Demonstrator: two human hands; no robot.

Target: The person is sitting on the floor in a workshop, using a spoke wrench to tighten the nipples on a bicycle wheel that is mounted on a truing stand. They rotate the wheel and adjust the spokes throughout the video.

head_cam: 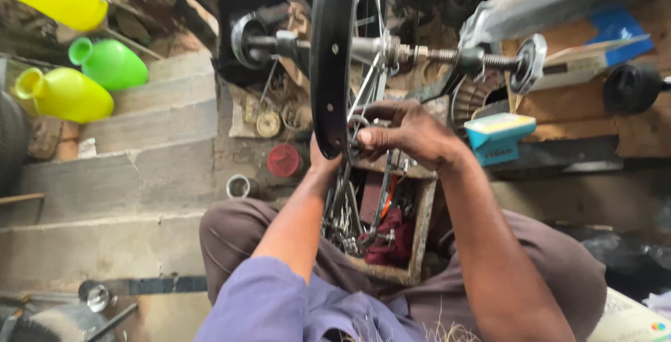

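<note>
Workshop floor: rough concrete steps [126,174] at left, cluttered far wall. Black bicycle wheel rim [328,62] stood upright at centre on a threaded axle [433,54]. Right hand [405,132] curled at the rim's lower edge, fingers pinching a spoke. Left hand [320,160] mostly hidden behind the rim; grip could not be told. Wooden parts box [418,230] near, below the wheel. Glossy yellow and green plastic jugs [84,83] far left.

rim [328,62] by right hand [409,132]: glossy black metal | spokes [363,87] above it: bright steel | box [418,234] below it: rough wood, maroon cloth [391,241] inside
</note>
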